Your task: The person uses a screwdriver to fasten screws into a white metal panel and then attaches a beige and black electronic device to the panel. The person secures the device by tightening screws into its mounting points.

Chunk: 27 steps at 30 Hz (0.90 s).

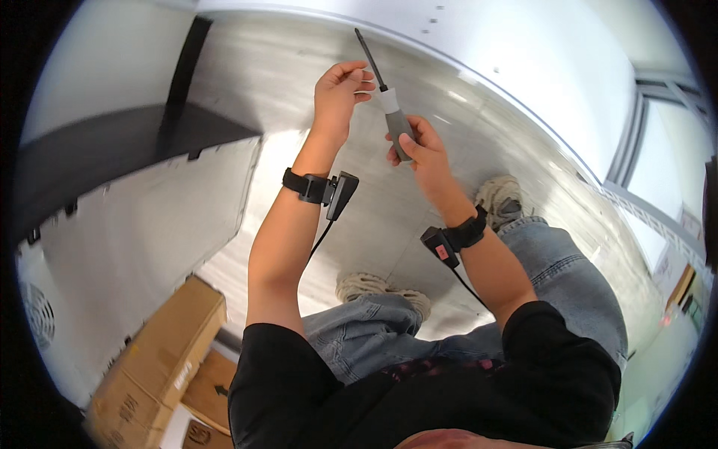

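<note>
My right hand (423, 150) is wrapped round the grey handle of a screwdriver (399, 126) with a white collar and a dark shaft. The shaft points up and slightly left, its tip near the lower edge of a white panel (523, 52). Just left of the shaft is my left hand (342, 93), its fingers loosely bent and apart; no object shows in them. Whether those fingertips touch the shaft, I cannot tell. Each of my wrists wears a black strap with a small black device, the left device (342, 196) and the right device (440, 245), each trailing a cable.
A white cabinet-like unit (149, 247) with a black top edge (120, 157) stands at left. Cardboard boxes (161, 352) sit at lower left. My shoes (499, 198) rest on the pale wood-look floor (374, 224). A metal-framed door or window (636, 135) is at right.
</note>
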{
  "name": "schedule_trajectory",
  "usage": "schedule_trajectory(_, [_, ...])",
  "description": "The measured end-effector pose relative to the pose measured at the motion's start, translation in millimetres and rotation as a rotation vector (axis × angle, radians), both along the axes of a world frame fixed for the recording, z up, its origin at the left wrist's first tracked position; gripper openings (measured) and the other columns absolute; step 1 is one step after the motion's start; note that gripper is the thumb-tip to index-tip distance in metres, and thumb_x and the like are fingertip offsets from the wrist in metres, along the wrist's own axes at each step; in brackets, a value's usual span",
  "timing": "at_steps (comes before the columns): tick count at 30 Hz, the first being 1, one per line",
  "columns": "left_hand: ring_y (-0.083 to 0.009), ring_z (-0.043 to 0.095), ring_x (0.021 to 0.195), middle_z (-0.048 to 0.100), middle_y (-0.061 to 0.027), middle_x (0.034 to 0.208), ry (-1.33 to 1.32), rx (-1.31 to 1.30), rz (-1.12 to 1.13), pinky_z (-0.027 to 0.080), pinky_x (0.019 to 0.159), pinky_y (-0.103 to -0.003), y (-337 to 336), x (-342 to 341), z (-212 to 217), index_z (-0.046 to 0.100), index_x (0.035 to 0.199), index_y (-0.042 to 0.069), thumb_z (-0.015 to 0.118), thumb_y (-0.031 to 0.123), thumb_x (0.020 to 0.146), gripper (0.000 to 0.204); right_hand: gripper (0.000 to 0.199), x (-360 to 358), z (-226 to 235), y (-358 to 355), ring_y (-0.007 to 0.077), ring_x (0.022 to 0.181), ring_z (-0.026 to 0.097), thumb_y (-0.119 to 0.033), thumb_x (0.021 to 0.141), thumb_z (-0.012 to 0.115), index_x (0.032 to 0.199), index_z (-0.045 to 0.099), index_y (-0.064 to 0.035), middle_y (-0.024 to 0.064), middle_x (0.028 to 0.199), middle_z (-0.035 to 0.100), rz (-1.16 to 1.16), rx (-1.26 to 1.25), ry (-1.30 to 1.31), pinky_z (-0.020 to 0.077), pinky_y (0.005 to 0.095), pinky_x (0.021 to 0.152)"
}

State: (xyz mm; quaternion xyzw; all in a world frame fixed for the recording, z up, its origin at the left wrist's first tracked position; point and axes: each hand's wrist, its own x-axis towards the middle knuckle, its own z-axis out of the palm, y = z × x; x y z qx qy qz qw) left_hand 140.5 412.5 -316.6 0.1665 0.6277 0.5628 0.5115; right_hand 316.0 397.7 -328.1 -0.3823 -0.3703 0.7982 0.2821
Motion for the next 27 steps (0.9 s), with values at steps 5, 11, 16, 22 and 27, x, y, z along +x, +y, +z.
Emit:
schedule_trajectory(5, [-0.0126,0.061,0.074,0.066,-0.0055,0.083,0.650,0.264,-0.290,0.049,0.067,-0.028,71.2,77.2,-16.0,0.064,0.097,0.002,0.067,0.018,0.082,0.022,0.025,63.5,-7.7,27.0,0.0142,0.063,0.052,-0.013,0.085,0.045,0.107,0.049,-0.0012,0.0096,0.085,0.057,-0.360,0.041,-0.003,0.0421,0.0294,0.056])
schedule_trajectory(11, [-0.0178,0.061,0.060,0.064,-0.0069,0.068,0.991,0.147,-0.519,0.048,0.058,-0.030,126.9,134.6,-26.1,0.063,0.089,0.001,0.068,0.025,0.079,0.026,0.021,93.4,-11.0,31.9,0.0143,0.058,0.050,-0.011,0.084,0.043,0.101,0.050,-0.0022,0.0100,0.078,0.057,-0.637,0.015,-0.082,0.0410,0.0298,0.053])
schedule_trajectory(16, [-0.0265,0.061,0.060,0.063,-0.0127,0.065,1.226,0.086,-0.619,0.048,0.058,-0.035,143.6,146.9,-36.7,0.062,0.077,0.000,0.065,0.025,0.081,0.026,0.019,102.2,-16.8,31.5,0.0144,0.057,0.050,-0.013,0.084,0.044,0.100,0.050,-0.0028,0.0100,0.078,0.057,-0.690,0.019,-0.092,0.0406,0.0297,0.053])
schedule_trajectory(22, [-0.0310,0.061,0.066,0.063,-0.0143,0.068,1.151,0.073,-0.610,0.048,0.063,-0.041,124.9,133.2,-36.8,0.062,0.077,0.001,0.062,0.021,0.083,0.021,0.018,91.2,-16.3,26.5,0.0138,0.058,0.050,-0.012,0.085,0.045,0.099,0.050,-0.0029,0.0097,0.078,0.057,-0.614,0.056,-0.103,0.0403,0.0286,0.053])
schedule_trajectory(27, [-0.0160,0.058,0.068,0.064,-0.0079,0.078,0.461,-0.012,-0.289,0.049,0.064,-0.030,65.3,61.7,-37.4,0.061,0.095,-0.001,0.059,0.016,0.087,0.019,0.019,59.8,-14.7,5.6,0.0125,0.058,0.049,-0.011,0.085,0.046,0.101,0.051,-0.0021,0.0090,0.080,0.057,-0.390,0.064,-0.141,0.0395,0.0275,0.053])
